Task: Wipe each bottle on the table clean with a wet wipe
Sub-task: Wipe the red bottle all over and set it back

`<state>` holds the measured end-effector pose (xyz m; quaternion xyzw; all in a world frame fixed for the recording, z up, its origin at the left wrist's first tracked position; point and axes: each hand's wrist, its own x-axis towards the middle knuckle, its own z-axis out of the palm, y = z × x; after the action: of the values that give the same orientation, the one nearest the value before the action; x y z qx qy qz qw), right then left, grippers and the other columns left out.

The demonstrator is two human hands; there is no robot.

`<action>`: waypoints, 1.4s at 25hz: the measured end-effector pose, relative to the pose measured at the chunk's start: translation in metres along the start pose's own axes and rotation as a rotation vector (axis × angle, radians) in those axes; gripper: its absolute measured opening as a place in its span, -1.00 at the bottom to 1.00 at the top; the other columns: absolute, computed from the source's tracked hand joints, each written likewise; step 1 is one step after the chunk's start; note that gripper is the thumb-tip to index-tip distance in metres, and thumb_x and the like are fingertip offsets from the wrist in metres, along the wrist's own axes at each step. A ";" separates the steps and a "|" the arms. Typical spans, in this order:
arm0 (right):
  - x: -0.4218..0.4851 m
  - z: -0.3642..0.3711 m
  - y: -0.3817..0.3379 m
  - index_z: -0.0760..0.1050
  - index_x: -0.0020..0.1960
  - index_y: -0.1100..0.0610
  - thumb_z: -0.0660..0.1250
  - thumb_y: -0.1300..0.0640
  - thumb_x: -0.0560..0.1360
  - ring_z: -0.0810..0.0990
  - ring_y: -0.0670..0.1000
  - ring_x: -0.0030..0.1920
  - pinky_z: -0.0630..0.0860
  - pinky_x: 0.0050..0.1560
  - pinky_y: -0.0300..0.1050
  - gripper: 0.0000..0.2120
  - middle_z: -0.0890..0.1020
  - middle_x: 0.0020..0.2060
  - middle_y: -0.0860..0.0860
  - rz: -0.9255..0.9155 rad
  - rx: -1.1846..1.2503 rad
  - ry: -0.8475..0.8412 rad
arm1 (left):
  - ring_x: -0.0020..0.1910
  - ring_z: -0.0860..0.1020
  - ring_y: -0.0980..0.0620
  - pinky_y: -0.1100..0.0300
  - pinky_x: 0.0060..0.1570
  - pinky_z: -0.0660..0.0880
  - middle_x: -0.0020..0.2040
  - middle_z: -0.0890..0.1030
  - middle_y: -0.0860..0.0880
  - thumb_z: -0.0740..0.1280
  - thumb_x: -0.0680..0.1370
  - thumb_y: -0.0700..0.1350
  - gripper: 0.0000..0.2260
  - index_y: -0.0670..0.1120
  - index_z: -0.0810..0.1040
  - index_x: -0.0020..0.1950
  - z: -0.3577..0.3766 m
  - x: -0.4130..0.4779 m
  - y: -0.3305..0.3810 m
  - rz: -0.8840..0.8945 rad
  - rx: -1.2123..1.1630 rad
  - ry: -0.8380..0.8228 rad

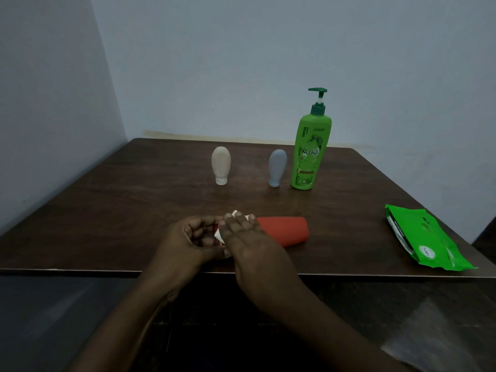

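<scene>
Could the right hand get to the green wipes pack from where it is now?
Probably yes: the wipes pack lies flat off to the right hand's side with bare table between, though that hand is pressing a wipe on the red bottle.

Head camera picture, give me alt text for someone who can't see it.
Both hands, left hand and right hand, hold a white wet wipe against one end of a red bottle lying on a dark table. Behind stand a beige bottle, grey bottle and green pump bottle; a green wipes pack lies right.

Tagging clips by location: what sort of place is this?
Probably a plain room at home: a dark wooden table set into a bare wall corner, with a green pump bottle and a wet-wipe pack.
</scene>
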<state>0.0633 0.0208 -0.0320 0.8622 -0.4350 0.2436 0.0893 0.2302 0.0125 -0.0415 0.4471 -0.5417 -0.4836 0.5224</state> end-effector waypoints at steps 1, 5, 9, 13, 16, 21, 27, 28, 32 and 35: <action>0.000 -0.001 0.006 0.45 0.39 0.22 0.06 0.23 0.42 0.39 0.13 0.45 0.15 0.51 0.03 -0.45 0.48 0.39 0.17 -0.025 0.023 -0.024 | -0.04 0.74 -0.01 0.20 -0.07 0.68 0.07 0.76 -0.13 0.51 0.32 -0.53 -0.48 -0.19 0.65 0.22 0.000 -0.001 0.001 0.002 0.004 -0.001; -0.011 -0.019 0.061 0.53 0.35 0.09 0.19 0.22 0.42 0.52 0.05 0.34 0.23 0.45 -0.18 -0.49 0.57 0.32 0.06 0.249 0.067 -0.013 | -0.01 0.74 -0.02 0.23 -0.09 0.66 0.04 0.77 -0.11 0.56 0.29 -0.50 -0.45 -0.14 0.64 0.21 -0.001 0.003 -0.002 -0.024 0.006 0.015; -0.017 -0.036 0.097 0.57 -0.17 0.11 0.20 0.06 0.50 0.62 0.18 -0.18 0.39 -0.26 -0.07 -0.78 0.66 -0.22 0.11 0.586 -0.053 -0.038 | -0.03 0.74 0.01 0.22 -0.12 0.66 0.08 0.76 -0.11 0.56 0.27 -0.53 -0.38 -0.11 0.60 0.24 0.004 0.002 -0.001 -0.009 -0.014 0.042; 0.004 -0.024 0.068 0.53 -0.23 0.09 0.18 0.03 0.50 0.58 0.14 -0.22 0.27 -0.25 -0.12 -0.77 0.64 -0.26 0.09 0.476 -0.058 0.054 | -0.05 0.75 0.00 0.21 -0.16 0.66 0.07 0.76 -0.07 0.53 0.26 -0.58 -0.24 -0.04 0.51 0.34 0.005 0.001 0.000 0.005 -0.040 0.067; 0.021 -0.011 0.021 0.60 -0.09 0.14 0.10 0.04 0.42 0.60 0.12 -0.09 0.48 0.04 -0.05 -0.67 0.68 -0.14 0.10 0.266 0.072 0.035 | -0.04 0.75 -0.01 0.18 -0.17 0.67 0.09 0.75 -0.12 0.53 0.25 -0.59 -0.23 -0.08 0.49 0.36 0.006 -0.001 0.002 0.005 -0.047 0.068; 0.020 -0.007 0.011 0.57 0.25 0.15 0.09 0.09 0.42 0.58 0.06 0.22 0.30 0.41 -0.08 -0.51 0.65 0.19 0.09 0.046 0.082 0.008 | 0.03 0.75 -0.09 0.11 -0.06 0.69 0.12 0.75 -0.13 0.54 0.27 -0.56 -0.29 -0.11 0.50 0.34 0.008 -0.004 0.001 0.020 -0.044 0.069; -0.015 -0.033 0.095 0.52 -0.18 0.06 0.11 0.01 0.50 0.60 0.14 -0.18 0.36 -0.22 -0.08 -0.75 0.63 -0.24 0.07 0.444 -0.042 -0.001 | -0.04 0.76 -0.01 0.23 -0.15 0.65 0.11 0.74 -0.07 0.57 0.27 -0.54 -0.28 -0.07 0.50 0.32 0.010 0.000 0.000 -0.005 -0.028 0.088; -0.013 -0.032 0.096 0.50 -0.21 0.07 0.13 0.01 0.52 0.59 0.15 -0.20 0.37 -0.22 -0.06 -0.75 0.62 -0.27 0.07 0.474 -0.069 0.002 | -0.05 0.75 0.00 0.23 -0.16 0.65 0.09 0.74 -0.07 0.56 0.27 -0.55 -0.29 -0.08 0.49 0.32 0.010 0.001 0.000 -0.003 -0.028 0.091; 0.007 -0.013 0.053 0.58 -0.10 0.08 0.11 0.04 0.50 0.60 0.12 -0.11 0.47 0.05 -0.01 -0.72 0.66 -0.18 0.07 0.356 0.011 0.078 | -0.04 0.75 0.01 0.22 -0.13 0.66 0.11 0.73 -0.09 0.57 0.26 -0.53 -0.30 -0.10 0.50 0.30 0.009 0.000 0.001 -0.001 -0.015 0.092; 0.018 0.003 0.011 0.60 0.15 0.16 0.09 0.09 0.46 0.59 0.08 0.12 0.39 0.33 -0.01 -0.59 0.67 0.08 0.10 0.123 0.095 0.073 | -0.08 0.75 -0.01 0.20 -0.16 0.66 0.09 0.74 -0.15 0.61 0.21 -0.47 -0.30 -0.13 0.51 0.29 0.009 -0.002 0.002 0.013 -0.031 0.087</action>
<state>0.0644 0.0008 -0.0261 0.8276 -0.4717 0.3002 0.0487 0.2211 0.0149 -0.0398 0.4560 -0.5139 -0.4684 0.5555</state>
